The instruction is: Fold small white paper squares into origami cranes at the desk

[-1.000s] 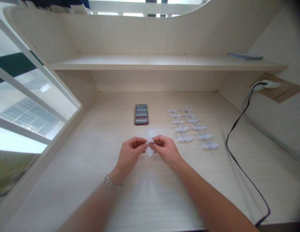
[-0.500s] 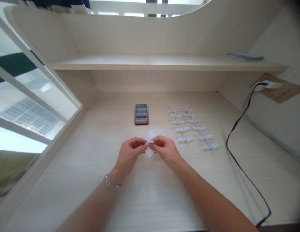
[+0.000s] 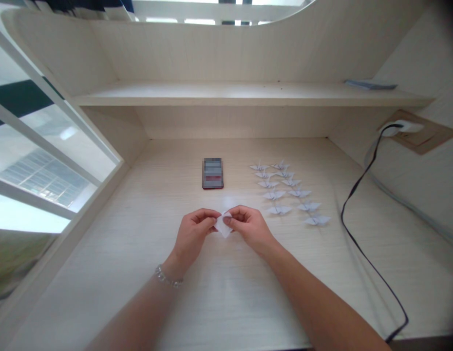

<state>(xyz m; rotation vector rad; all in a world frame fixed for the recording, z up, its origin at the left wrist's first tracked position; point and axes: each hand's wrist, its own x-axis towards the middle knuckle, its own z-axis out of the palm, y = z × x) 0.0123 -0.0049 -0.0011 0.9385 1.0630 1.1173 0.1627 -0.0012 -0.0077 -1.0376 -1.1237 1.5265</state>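
A small folded piece of white paper (image 3: 222, 225) is pinched between both my hands just above the pale wooden desk (image 3: 226, 292). My left hand (image 3: 194, 232), with a bracelet on its wrist, grips the paper's left side with curled fingers. My right hand (image 3: 246, 225) pinches its right side. Several finished white paper cranes (image 3: 288, 192) lie in two rows on the desk to the right of my hands.
A dark phone (image 3: 213, 173) lies flat beyond my hands. A black cable (image 3: 352, 234) runs from a wall socket (image 3: 402, 127) down across the desk's right side. A shelf (image 3: 248, 92) spans the back, with a flat bluish item (image 3: 370, 85) at its right end. A window is at the left.
My left hand has shifted slightly left along the paper, so a little more of the paper shows between the fingers. Otherwise nothing has moved.
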